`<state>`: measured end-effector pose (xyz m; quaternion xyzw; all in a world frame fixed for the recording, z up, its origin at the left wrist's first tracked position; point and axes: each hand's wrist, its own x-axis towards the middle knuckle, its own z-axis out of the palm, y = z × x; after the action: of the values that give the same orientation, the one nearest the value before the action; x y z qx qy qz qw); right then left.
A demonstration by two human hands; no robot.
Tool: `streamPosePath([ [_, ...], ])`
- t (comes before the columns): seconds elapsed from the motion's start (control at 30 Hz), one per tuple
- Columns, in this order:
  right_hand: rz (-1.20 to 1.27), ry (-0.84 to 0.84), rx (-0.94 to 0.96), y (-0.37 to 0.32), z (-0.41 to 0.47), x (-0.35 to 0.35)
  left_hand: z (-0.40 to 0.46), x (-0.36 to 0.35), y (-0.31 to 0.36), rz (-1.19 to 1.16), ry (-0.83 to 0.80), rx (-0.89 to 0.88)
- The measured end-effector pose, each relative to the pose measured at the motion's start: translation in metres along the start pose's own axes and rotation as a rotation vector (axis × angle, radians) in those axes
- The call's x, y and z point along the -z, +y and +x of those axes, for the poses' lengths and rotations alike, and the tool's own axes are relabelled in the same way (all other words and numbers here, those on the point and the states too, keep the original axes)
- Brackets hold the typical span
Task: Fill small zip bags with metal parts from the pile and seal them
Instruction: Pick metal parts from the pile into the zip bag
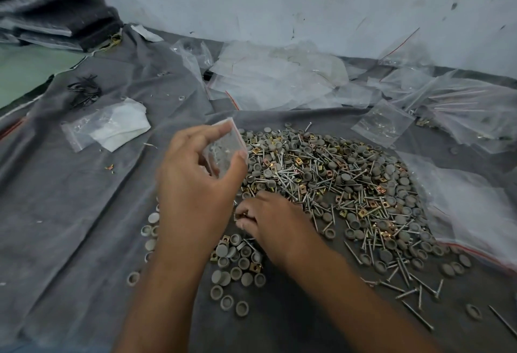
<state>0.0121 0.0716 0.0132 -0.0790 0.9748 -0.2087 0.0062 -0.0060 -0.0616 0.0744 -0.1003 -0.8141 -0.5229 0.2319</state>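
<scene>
Zip bag (225, 151), small and clear with a red strip at the mouth, is up in the left hand (195, 182) just left of centre frame, hovering over the near-left edge of the pile (335, 184). It looks like thin floppy film, so I'd guess it weighs basically nothing and will fold or slip if you grab it mid-panel. Best place to hold is probably up by the zip strip, where it's a bit stiffer, one side of the mouth pinched so the other can gape. Right now the thumb sits on the bag's right edge and the fingers on its top-left, a fairly loose pinch rather than a squeeze. There seems to be something pale inside already, but it's too blurry to call.

The right hand (268, 221) is lower, centre frame, down at the pile's near edge with fingers curled tight around what looks like a few small bits, something brassy showing at the fingertips.

The parts are a mix: nails, grey caps, gold square clips. Hard, small, probably pokey enough to pierce the film if you cram them in.
</scene>
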Motion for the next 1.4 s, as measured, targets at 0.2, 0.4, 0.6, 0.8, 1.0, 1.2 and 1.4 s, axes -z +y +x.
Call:
streamPosePath([
  [0.2,-0.113,-0.039,-0.102,-0.007,0.006,0.002,0.0,0.001,-0.001,0.016,-0.068,0.014],
  [0.4,-0.175,-0.103,-0.178,-0.012,-0.001,0.009,0.0,0.006,-0.001,0.001,-0.096,0.024],
  [0.6,-0.097,-0.02,-0.191,-0.015,-0.012,0.015,-0.004,0.007,-0.002,0.052,-0.203,0.003],
  [0.8,0.274,0.314,-0.163,0.017,-0.028,0.044,-0.011,-0.002,0.001,0.145,-0.31,-0.027],
  [1.0,0.396,0.753,0.155,0.017,-0.054,0.081,-0.018,-0.022,0.012,0.235,-0.415,-0.033],
  [1.2,-0.008,0.581,0.24,0.022,-0.049,0.075,-0.023,-0.027,0.021,0.284,-0.447,-0.133],
  [1.4,0.048,0.522,0.235,0.025,-0.048,0.078,-0.028,-0.027,0.022,0.227,-0.504,-0.138],
])
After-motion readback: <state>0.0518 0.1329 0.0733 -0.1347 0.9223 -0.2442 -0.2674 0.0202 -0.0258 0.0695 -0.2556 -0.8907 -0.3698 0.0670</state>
